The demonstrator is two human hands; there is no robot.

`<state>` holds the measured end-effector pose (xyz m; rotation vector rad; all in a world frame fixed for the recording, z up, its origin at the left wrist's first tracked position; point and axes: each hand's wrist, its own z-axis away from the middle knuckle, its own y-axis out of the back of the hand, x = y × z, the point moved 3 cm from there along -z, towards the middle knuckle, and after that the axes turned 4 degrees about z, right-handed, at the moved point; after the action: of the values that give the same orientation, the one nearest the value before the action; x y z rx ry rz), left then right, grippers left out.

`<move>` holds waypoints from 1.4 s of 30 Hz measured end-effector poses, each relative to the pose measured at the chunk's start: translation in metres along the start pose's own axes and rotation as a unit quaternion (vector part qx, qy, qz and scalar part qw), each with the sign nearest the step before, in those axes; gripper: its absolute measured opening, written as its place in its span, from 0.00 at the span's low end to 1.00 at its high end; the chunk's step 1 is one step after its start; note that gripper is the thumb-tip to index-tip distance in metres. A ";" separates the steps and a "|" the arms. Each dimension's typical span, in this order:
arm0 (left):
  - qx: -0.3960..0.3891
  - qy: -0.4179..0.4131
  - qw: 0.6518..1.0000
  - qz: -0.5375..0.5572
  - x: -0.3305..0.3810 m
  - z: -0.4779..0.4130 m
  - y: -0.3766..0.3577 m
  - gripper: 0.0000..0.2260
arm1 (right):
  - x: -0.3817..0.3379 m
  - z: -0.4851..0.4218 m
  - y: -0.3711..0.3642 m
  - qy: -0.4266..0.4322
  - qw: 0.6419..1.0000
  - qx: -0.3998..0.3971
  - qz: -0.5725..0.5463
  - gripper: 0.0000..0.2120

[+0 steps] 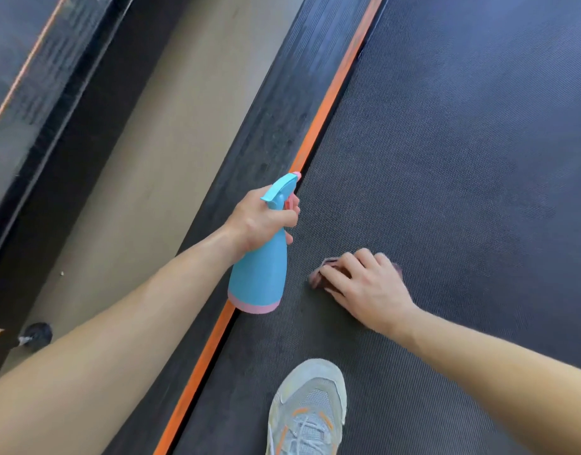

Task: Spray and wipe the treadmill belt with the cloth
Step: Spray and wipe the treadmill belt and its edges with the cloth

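**Bottle in your left hand, cloth under your right**

Your left hand point(261, 221) grips the neck of the spray bottle point(258, 277), fingers curled round it just below the head, with one finger at the pink trigger. The bottle is smooth pale-blue plastic, cone-shaped and widening to a pink band at its base. It hangs in the air above the orange stripe point(328, 103), nozzle pointing away from you.

Your right hand point(364, 287) lies palm down on the treadmill belt point(463, 159). Its fingers are bent over the cloth point(317, 277) and hold it against the belt. The cloth is a small, bunched, pinkish-mauve rag, mostly hidden, showing only past your fingertips and knuckles. It sits near the belt's left edge, just right of the bottle.

The belt is dark rubber with a fine woven-dot grain. The stripe separates it from a ribbed black side rail point(276, 110). Your grey mesh shoe point(310, 408), with orange accents and pale laces, stands on the belt below the cloth. A tan floor point(145, 142) runs left of the rail.
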<state>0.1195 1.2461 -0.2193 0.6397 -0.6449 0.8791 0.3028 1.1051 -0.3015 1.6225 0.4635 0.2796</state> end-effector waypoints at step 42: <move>-0.021 0.079 0.989 -0.127 -0.082 0.096 0.001 0.07 | -0.029 0.008 0.000 -0.026 0.999 -0.016 -0.017 0.16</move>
<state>0.0564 1.1371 -0.2180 0.5931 -0.4268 0.6699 0.2806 1.0847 -0.2995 1.5848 0.4454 0.2183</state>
